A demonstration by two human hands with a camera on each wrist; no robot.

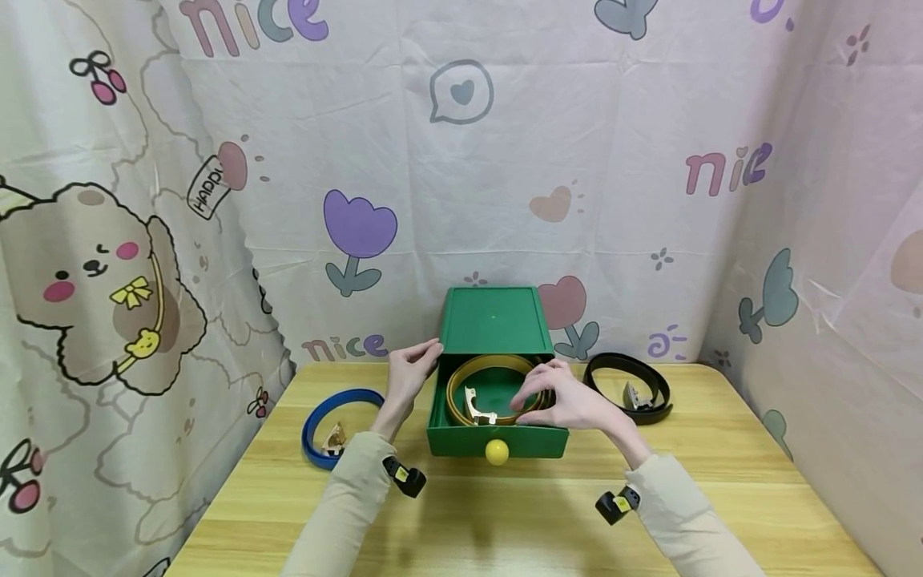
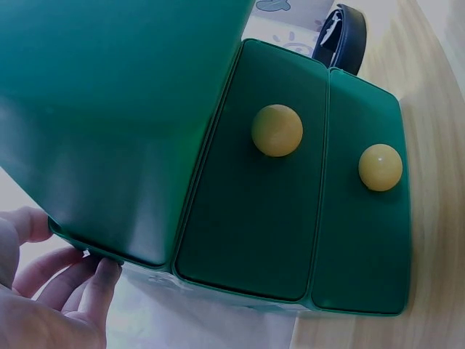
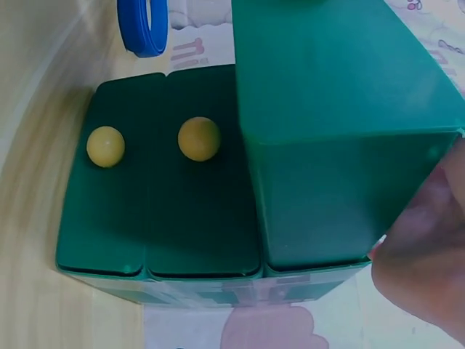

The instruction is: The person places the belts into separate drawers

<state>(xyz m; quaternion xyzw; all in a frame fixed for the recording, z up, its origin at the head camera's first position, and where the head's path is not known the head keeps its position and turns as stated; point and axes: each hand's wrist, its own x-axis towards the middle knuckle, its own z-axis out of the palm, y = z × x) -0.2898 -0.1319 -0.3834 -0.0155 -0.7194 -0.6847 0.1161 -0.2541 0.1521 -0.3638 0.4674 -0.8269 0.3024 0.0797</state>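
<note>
A green drawer cabinet (image 1: 496,320) stands on the table, its top drawer (image 1: 461,441) pulled out. Inside that drawer lies a coiled golden-yellow belt (image 1: 461,377) with a pale metal buckle (image 1: 476,409). My left hand (image 1: 409,370) grips the cabinet's upper left edge near the front corner; in the left wrist view its fingers (image 2: 102,283) touch the side. Over the drawer's right side, my right hand (image 1: 566,398) holds the belt's coil between thumb and fingers. The right wrist view shows only part of this hand (image 3: 421,254); the drawer hides its fingertips.
A coiled blue belt (image 1: 310,437) with a gold buckle lies left of the cabinet. At the right rests a coiled black belt (image 1: 609,361) with a silver buckle. Two lower drawers (image 2: 254,211) are closed, with yellow round knobs (image 2: 277,131). A patterned curtain (image 1: 461,176) hangs behind the table.
</note>
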